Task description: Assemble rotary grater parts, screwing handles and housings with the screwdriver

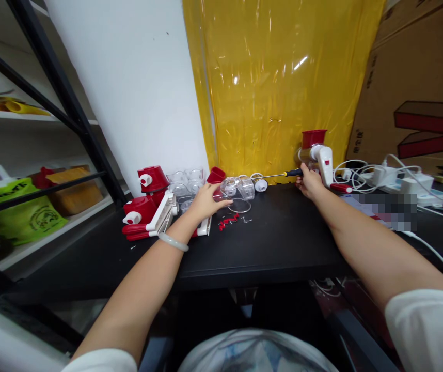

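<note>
My left hand [206,200] is over the parts in the middle of the black table, thumb and fingers apart. It is right beside a red piece and a clear plastic housing [246,189]; whether its fingertips touch them I cannot tell. In my right hand [309,182] is a screwdriver [293,172] with a black and yellow handle, its shaft pointing left towards a white round cap [260,185]. Small red parts [228,222] and several screws [246,220] lie in front of the housing. Beyond my right hand stands a white-handled grater [325,164] with a red hopper.
Red housings [144,209] and white handles with red grips [164,214] crowd the left of the table [275,232]. Clear cups [190,178] stand behind. White cables and chargers [415,183] spread at the right. A black-framed shelf [62,116] borders the left side.
</note>
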{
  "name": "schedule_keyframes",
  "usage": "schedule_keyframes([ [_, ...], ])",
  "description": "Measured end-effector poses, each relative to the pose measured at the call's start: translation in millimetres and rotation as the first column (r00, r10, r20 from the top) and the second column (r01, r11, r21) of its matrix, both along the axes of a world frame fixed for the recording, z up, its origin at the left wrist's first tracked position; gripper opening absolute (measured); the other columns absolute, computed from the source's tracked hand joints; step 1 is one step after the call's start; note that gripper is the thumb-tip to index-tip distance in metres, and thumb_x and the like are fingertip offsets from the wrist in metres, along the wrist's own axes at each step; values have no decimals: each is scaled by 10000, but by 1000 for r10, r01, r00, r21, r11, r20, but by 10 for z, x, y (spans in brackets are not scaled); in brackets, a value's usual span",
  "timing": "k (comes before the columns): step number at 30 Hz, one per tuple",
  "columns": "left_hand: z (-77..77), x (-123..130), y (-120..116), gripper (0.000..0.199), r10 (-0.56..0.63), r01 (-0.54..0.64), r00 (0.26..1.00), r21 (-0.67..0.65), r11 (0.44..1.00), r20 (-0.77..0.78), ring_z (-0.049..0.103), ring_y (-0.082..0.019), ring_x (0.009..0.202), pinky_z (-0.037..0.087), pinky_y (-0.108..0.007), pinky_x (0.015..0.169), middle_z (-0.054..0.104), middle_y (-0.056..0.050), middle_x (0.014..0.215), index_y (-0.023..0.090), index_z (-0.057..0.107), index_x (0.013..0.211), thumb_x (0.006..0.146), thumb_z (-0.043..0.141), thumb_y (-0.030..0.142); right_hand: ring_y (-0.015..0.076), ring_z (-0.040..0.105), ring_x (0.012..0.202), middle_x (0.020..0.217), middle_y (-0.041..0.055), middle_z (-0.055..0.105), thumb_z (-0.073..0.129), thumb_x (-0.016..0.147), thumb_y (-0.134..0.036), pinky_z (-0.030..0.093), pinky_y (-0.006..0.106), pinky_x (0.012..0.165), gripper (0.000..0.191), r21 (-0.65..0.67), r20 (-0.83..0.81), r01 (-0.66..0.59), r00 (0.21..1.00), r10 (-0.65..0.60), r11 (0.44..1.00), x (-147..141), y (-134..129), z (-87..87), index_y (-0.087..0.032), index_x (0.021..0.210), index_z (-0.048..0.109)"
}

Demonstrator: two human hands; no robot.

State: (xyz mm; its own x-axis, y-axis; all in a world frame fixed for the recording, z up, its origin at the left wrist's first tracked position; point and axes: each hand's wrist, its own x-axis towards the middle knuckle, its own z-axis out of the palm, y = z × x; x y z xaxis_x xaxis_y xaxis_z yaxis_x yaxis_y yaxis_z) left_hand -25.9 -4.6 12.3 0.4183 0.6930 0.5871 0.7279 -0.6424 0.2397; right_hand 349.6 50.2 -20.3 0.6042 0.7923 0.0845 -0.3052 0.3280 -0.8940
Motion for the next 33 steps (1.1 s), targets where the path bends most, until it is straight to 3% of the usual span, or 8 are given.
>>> schedule_keyframes([
  [24, 33, -3, -29, 750, 4, -3, 999, 16, 1000, -48, 583, -285, 1065, 456, -425, 972, 596, -116, 1113, 184, 577, 1322, 710, 722, 594, 80, 490, 384, 509, -67, 475, 570, 924, -276, 420, 144, 378, 189, 68, -100, -56, 993, 62, 996, -54, -54, 0, -210, 804, 439],
  [33, 40, 5, -74, 742, 59, -62, 994, -29, 998, -88, 608, -295, 1026, 473, -415, 917, 619, -126, 1095, 186, 601, 1307, 735, 652, 656, 113, 613, 527, 680, -16, 604, 490, 913, -149, 484, 179, 453, 75, 81, -157, -132, 977, 144, 988, -37, -40, 11, -207, 867, 476],
])
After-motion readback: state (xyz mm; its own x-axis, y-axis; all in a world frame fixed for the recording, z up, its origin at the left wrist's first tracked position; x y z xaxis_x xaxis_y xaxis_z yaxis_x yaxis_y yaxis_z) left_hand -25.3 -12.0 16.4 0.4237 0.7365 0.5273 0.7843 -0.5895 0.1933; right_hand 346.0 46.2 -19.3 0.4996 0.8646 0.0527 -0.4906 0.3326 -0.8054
